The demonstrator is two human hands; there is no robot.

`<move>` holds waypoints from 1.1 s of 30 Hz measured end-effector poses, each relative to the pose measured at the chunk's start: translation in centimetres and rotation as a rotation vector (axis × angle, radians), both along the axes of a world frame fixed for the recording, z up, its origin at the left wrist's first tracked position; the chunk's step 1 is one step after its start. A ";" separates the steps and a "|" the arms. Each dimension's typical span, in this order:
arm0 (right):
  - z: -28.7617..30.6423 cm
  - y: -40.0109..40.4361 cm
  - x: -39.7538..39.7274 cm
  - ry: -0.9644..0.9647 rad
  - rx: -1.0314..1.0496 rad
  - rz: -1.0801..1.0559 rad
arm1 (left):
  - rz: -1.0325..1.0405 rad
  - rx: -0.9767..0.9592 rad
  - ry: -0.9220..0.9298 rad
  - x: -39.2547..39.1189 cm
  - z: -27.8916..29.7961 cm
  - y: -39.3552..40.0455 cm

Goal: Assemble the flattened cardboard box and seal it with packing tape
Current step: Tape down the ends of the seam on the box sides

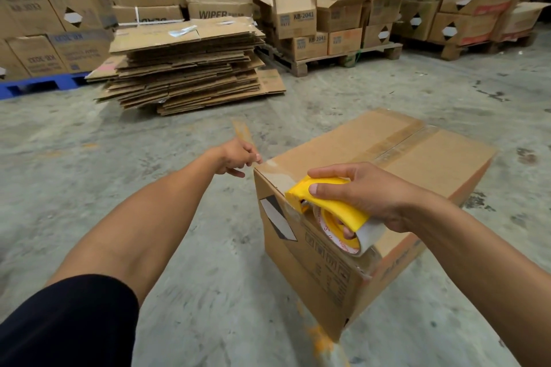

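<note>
While right hand [366, 194] grips it, dispenser [325, 202] points left (toward box [417, 170] corner).

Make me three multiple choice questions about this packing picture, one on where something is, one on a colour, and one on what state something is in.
1. Where is the yellow plastic tape dispenser?
A. On the stack of flattened cardboard sheets
B. At the near top edge of the brown cardboard box
C. On the concrete floor

2. What colour is the pallet at the far left?
A. Blue
B. Green
C. Red

3. What state are the box's top flaps in?
A. Standing open
B. Torn off
C. Folded shut with tape along the seam

Answers:
1 B: the right hand grips the dispenser against the brown cardboard box at its near edge.
2 A: the blue pallet lies under the cartons at the left.
3 C: the flaps lie flat and a clear tape strip runs along the seam, while the left hand is at the box's corner.
</note>
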State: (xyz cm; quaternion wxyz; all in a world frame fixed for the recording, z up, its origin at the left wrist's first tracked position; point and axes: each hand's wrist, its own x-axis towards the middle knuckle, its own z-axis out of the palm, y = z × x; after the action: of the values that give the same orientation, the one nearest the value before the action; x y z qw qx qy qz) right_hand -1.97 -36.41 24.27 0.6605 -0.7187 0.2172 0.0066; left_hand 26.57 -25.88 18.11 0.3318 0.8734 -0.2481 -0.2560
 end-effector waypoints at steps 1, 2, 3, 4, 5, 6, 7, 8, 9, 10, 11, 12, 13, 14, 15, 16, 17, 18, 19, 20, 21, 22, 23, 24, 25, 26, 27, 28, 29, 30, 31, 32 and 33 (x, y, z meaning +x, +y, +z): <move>0.0 0.0 0.0 -0.002 -0.002 -0.002 | -0.002 0.002 0.016 0.0 -0.2 -0.1; -0.1 -0.1 -0.1 -0.005 -0.006 -0.005 | -0.004 0.003 0.037 0.0 -0.3 -0.2; -0.1 -0.1 -0.1 -0.005 -0.011 -0.005 | -0.002 0.001 0.065 0.1 -0.5 -0.2; -0.1 -0.1 -0.1 -0.004 -0.013 -0.003 | 0.003 -0.004 0.097 0.3 -0.7 -0.2; -0.1 -0.1 -0.1 -0.003 -0.009 -0.001 | 0.012 -0.009 0.128 0.5 -0.9 -0.1; -0.1 -0.2 -0.1 -0.005 -0.004 0.000 | 0.025 -0.013 0.157 0.7 -1.0 0.0; -0.1 -0.2 -0.1 -0.006 -0.002 0.001 | 0.037 -0.014 0.187 0.8 -1.2 0.0; 0.0 -0.2 -0.1 -0.005 -0.004 0.000 | 0.044 -0.013 0.226 0.9 -1.4 0.1; 0.0 -0.2 -0.2 -0.004 -0.007 0.000 | 0.047 -0.014 0.273 0.9 -1.6 0.2; 0.0 -0.1 -0.2 -0.005 -0.012 -0.001 | 0.051 -0.019 0.325 0.9 -1.9 0.3; 0.0 -0.1 -0.2 -0.009 -0.017 -0.001 | 0.060 -0.032 0.377 0.9 -2.3 0.3; 0.1 -0.1 -0.2 -0.013 -0.022 -0.002 | 0.076 -0.050 0.419 0.9 -2.6 0.3; 0.1 -0.1 -0.2 -0.014 -0.025 -0.002 | 0.091 -0.062 0.444 0.9 -2.9 0.4; 0.1 0.0 -0.2 -0.012 -0.027 0.000 | 0.095 -0.053 0.444 0.8 -3.1 0.5; 0.1 0.0 -0.3 -0.006 -0.031 0.004 | 0.083 -0.021 0.413 0.8 -3.4 0.6; 0.2 0.0 -0.3 0.004 -0.038 0.007 | 0.066 0.027 0.362 0.7 -3.7 0.8; 0.2 0.0 -0.4 0.015 -0.045 0.008 | 0.067 0.063 0.306 0.6 -4.0 1.0; 0.2 0.0 -0.5 0.021 -0.048 0.009 | 0.095 0.061 0.257 0.5 -4.4 1.2; 0.2 -0.1 -0.6 0.024 -0.047 0.012 | 0.143 0.012 0.220 0.3 -4.8 1.4; 0.2 -0.1 -0.6 0.025 -0.044 0.013 | 0.195 -0.082 0.192 0.1 -5.2 1.6; 0.2 -0.1 -0.6 0.025 -0.043 0.012 | 0.239 -0.205 0.167 0.0 -5.6 1.7; 0.2 -0.1 -0.5 0.025 -0.044 0.009 | 0.267 -0.335 0.147 0.0 -5.8 1.9; 0.2 -0.1 -0.5 0.026 -0.046 0.006 | 0.278 -0.459 0.134 0.0 -5.8 2.2; 0.2 -0.1 -0.5 0.028 -0.048 0.004 | 0.279 -0.569 0.129 -0.1 -5.7 2.5; 0.1 -0.2 -0.5 0.028 -0.049 0.004 | 0.272 -0.658 0.136 -0.2 -5.5 2.9; 0.1 -0.2 -0.5 0.030 -0.048 0.005 | 0.252 -0.723 0.152 -0.6 -5.3 3.3; 0.0 -0.2 -0.4 0.031 -0.048 0.007 | 0.223 -0.761 0.172 -1.0 -5.2 3.7; 0.0 -0.3 -0.4 0.032 -0.049 0.008 | 0.184 -0.775 0.192 -1.6 -5.0 3.9; -0.1 -0.3 -0.3 0.033 -0.050 0.008 | 0.142 -0.768 0.208 -2.2 -4.9 4.1; -0.1 -0.3 -0.3 0.034 -0.051 0.007 | 0.103 -0.746 0.220 -2.9 -4.9 4.1; -0.1 -0.3 -0.2 0.035 -0.051 0.005 | 0.068 -0.709 0.222 -3.4 -5.0 3.9; -0.1 -0.3 -0.2 0.039 -0.049 0.004 | 0.040 -0.664 0.219 -3.8 -5.1 3.8; -0.1 -0.3 -0.3 0.043 -0.047 0.006 | 0.022 -0.619 0.210 -4.0 -5.1 3.6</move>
State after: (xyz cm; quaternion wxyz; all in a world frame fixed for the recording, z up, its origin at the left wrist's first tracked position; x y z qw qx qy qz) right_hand -2.24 -36.67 24.17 0.6385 -0.7344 0.2293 0.0188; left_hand 22.52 -22.25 12.96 0.6081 0.7026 -0.2689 -0.2535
